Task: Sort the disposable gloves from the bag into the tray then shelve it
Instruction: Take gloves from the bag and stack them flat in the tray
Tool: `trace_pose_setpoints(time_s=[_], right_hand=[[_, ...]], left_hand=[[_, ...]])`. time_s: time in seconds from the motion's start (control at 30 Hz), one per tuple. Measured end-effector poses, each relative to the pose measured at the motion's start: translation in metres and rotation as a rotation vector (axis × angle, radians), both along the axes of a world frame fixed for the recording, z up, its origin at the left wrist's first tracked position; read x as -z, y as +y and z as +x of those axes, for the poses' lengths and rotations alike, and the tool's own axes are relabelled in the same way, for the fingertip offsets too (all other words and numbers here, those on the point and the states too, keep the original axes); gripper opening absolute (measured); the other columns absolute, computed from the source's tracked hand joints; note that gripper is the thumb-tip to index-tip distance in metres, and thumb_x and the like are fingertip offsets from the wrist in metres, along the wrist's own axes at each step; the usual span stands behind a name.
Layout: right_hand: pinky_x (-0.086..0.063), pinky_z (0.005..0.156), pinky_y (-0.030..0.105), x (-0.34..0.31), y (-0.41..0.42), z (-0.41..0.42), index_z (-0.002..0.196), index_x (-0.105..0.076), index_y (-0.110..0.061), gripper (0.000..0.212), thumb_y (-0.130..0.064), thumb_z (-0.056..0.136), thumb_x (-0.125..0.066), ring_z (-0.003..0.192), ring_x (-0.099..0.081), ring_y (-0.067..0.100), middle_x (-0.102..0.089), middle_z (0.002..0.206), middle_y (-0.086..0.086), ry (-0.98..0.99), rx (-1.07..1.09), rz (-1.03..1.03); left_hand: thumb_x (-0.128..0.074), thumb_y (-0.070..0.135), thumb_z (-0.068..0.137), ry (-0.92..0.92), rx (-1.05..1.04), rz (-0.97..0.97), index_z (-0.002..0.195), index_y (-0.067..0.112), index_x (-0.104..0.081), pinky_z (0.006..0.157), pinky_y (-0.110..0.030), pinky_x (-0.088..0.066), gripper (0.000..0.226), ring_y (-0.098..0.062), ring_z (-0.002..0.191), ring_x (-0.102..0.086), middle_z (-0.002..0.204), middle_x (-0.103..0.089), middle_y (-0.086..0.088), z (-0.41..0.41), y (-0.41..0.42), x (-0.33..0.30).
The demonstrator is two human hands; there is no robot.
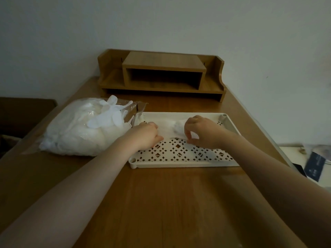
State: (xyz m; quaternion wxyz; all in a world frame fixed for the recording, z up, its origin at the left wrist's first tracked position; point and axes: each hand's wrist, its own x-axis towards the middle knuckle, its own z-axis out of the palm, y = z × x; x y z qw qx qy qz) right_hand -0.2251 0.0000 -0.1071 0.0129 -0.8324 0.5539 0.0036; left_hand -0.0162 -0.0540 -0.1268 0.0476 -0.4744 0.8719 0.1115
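Both hands (146, 135) (200, 133) grip a thin, filmy glove (168, 130) over the perforated tray (179, 153).

Both hands over the tray (182, 162), which lies flat on the surface (170, 203). Left hand (146, 136) at the tray's left part; right hand (202, 132) at its centre-right. Glove (172, 128) in the tray, stretched between the two hands, each hand gripping one end. Bag (77, 129) of gloves on the surface just left of the left hand, its open end touching the tray's far-left corner. Shelf unit (161, 76) on the surface beyond both hands, against the wall (179, 24). Papers (313, 163) lower down, off the surface, right of the right hand.
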Motion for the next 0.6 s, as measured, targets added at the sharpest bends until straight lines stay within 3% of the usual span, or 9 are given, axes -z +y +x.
trace_pose_setpoints(time_s=[0.07, 0.13, 0.2, 0.27, 0.33, 0.37, 0.47, 0.53, 0.6], right_hand=[[-0.044, 0.09, 0.032, 0.0, 0.01, 0.0, 0.083, -0.052, -0.025, 0.014, -0.034, 0.089, -0.061, 0.098, -0.049, 0.015, -0.057, 0.104, -0.004, 0.004, -0.022, 0.082], [-0.048, 0.077, 0.032, -0.003, 0.016, 0.0, 0.079, -0.055, -0.019, 0.024, -0.039, 0.091, -0.055, 0.08, -0.054, 0.016, -0.06, 0.087, -0.001, -0.067, 0.009, 0.078], [-0.048, 0.067, 0.03, -0.005, 0.013, -0.003, 0.078, -0.055, -0.014, 0.032, -0.039, 0.096, -0.047, 0.066, -0.055, 0.017, -0.06, 0.074, 0.002, -0.194, 0.109, -0.064], [-0.051, 0.07, 0.033, -0.001, 0.003, -0.004, 0.089, -0.058, -0.011, 0.028, -0.033, 0.098, -0.044, 0.07, -0.058, 0.019, -0.064, 0.083, 0.006, -0.326, 0.238, -0.172], [-0.05, 0.088, 0.034, 0.011, -0.009, 0.001, 0.113, -0.056, -0.012, 0.025, -0.029, 0.098, -0.047, 0.096, -0.06, 0.021, -0.062, 0.114, 0.007, -0.323, 0.311, -0.126], [-0.043, 0.1, 0.036, 0.019, -0.015, 0.003, 0.127, -0.05, -0.014, 0.034, -0.029, 0.097, -0.05, 0.115, -0.053, 0.022, -0.054, 0.132, 0.005, -0.267, 0.318, -0.06], [-0.008, 0.117, 0.047, 0.036, -0.017, 0.008, 0.151, -0.016, -0.021, 0.068, -0.055, 0.095, -0.037, 0.146, -0.01, 0.026, -0.011, 0.16, 0.0, -0.093, 0.309, 0.131], [0.002, 0.116, 0.049, 0.039, -0.013, 0.001, 0.152, 0.001, -0.027, 0.08, -0.069, 0.089, -0.026, 0.146, 0.007, 0.029, 0.01, 0.16, -0.001, -0.024, 0.36, 0.213], [0.005, 0.116, 0.05, 0.037, -0.007, -0.008, 0.15, 0.01, -0.03, 0.093, -0.079, 0.081, -0.027, 0.145, 0.015, 0.032, 0.019, 0.158, 0.0, 0.032, 0.426, 0.286]], left_hand=[[-0.042, 0.042, 0.096, -0.07, 0.003, -0.109, 0.066, 0.013, -0.059, 0.103, -0.044, -0.036, 0.045, -0.024, 0.113, -0.049, 0.126, -0.055, -0.006, -0.002, 0.002, 0.0], [-0.041, 0.046, 0.095, -0.071, -0.05, -0.19, 0.059, 0.014, -0.056, 0.11, -0.047, -0.024, 0.05, -0.027, 0.118, -0.045, 0.089, -0.06, -0.004, -0.006, 0.006, -0.006], [-0.038, 0.049, 0.095, -0.027, -0.087, -0.271, 0.058, 0.016, -0.054, 0.108, -0.047, -0.024, 0.052, -0.026, 0.119, -0.043, 0.078, -0.054, 0.0, -0.012, 0.008, -0.011], [-0.037, 0.042, 0.097, 0.06, -0.065, -0.336, 0.071, 0.017, -0.057, 0.102, -0.044, -0.036, 0.042, -0.021, 0.11, -0.047, 0.089, -0.057, 0.0, -0.021, 0.008, -0.014], [-0.037, 0.029, 0.099, 0.189, -0.006, -0.285, 0.103, 0.012, -0.058, 0.096, -0.039, -0.044, 0.027, -0.019, 0.106, -0.052, 0.109, -0.061, -0.004, -0.033, 0.008, -0.012], [-0.037, 0.026, 0.1, 0.214, 0.021, -0.219, 0.121, 0.01, -0.052, 0.099, -0.037, -0.043, 0.03, -0.021, 0.112, -0.052, 0.122, -0.058, -0.008, -0.038, 0.009, -0.01], [-0.029, 0.041, 0.101, 0.065, 0.083, -0.019, 0.151, 0.015, -0.014, 0.116, -0.036, -0.015, 0.058, -0.024, 0.144, -0.016, 0.158, -0.014, -0.01, -0.047, 0.009, 0.0], [-0.021, 0.064, 0.093, -0.075, 0.028, 0.053, 0.151, 0.018, 0.006, 0.117, -0.039, -0.001, 0.079, -0.023, 0.146, 0.008, 0.158, 0.013, -0.007, -0.041, 0.009, 0.008], [-0.021, 0.078, 0.082, -0.145, -0.057, 0.078, 0.15, 0.019, 0.015, 0.117, -0.043, 0.002, 0.097, -0.024, 0.145, 0.016, 0.156, 0.023, -0.007, -0.031, 0.008, 0.013]])
